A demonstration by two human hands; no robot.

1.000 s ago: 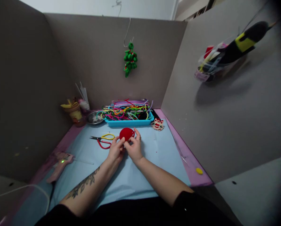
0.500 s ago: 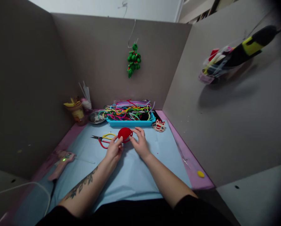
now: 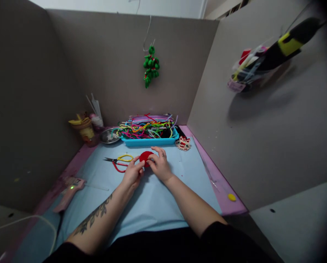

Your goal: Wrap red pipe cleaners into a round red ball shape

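A small round red fuzzy piece (image 3: pixel 145 157) sits low over the light blue mat (image 3: pixel 152 204) in the middle of the table. My left hand (image 3: pixel 132 173) pinches its left side with thumb and fingers. My right hand (image 3: pixel 159 164) closes over its right side, fingers curled onto it. Both forearms reach in from the bottom edge. Just left of the hands lie scissors with yellow and red handles (image 3: pixel 120 162).
A blue tray of coloured pipe cleaners (image 3: pixel 148 131) stands behind the hands, with a metal dish (image 3: pixel 108 136), a yellow cup (image 3: pixel 83 129) and a small red-white figure (image 3: pixel 183 143) beside it. A pink glue gun (image 3: pixel 69 189) lies at left. Grey partition walls enclose the table; a green ornament (image 3: pixel 151 66) hangs above.
The red piece has come down closer to the mat and shows smaller, more covered by my right hand. The view shifted slightly.
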